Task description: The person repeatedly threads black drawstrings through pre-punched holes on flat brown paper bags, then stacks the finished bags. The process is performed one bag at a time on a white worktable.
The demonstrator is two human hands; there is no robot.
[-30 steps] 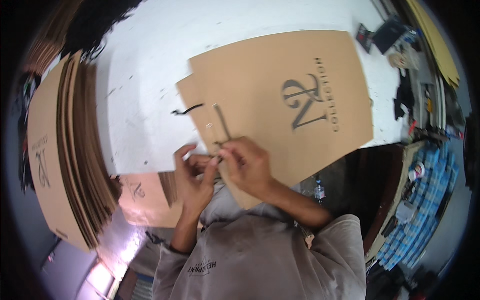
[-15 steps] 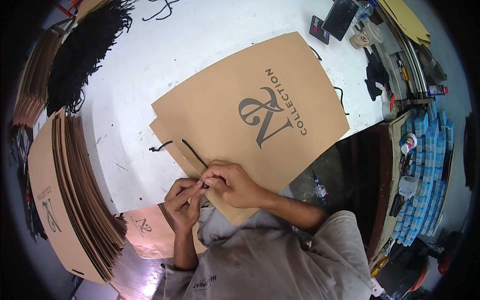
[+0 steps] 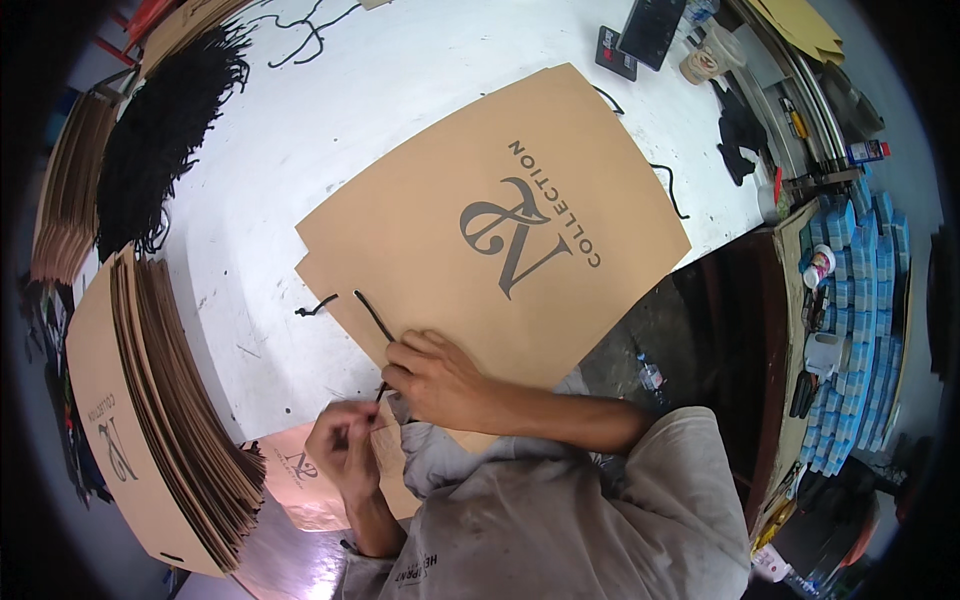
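A flat brown paper bag [image 3: 400,240] with dark printing lies tilted on the white table, its lower corner reaching over my lap. From a hole near its left edge a black cord [image 3: 373,313] runs down to my right hand [image 3: 437,378], which is closed around it at the bag's edge. A short stretch of the cord shows again below that hand. My left hand [image 3: 345,445], somewhat blurred, pinches the cord's end there, just off the bag. Another knotted cord end [image 3: 317,305] sticks out past the left edge. Loops of cord show at the far right edge.
Stacked brown bags [image 3: 185,410] stand at the left, below a heap of black cords [image 3: 165,140]. Loose cords [image 3: 305,40] lie at the table's far side. A phone-like dark device [image 3: 652,32] and a plastic cup [image 3: 710,57] sit far right. Blue-white bundles [image 3: 850,320] fill the right.
My left hand has pulled away, down and left, from my right hand, with cord now stretched between them. The right hand has turned knuckles-up. The whole view has shifted slightly.
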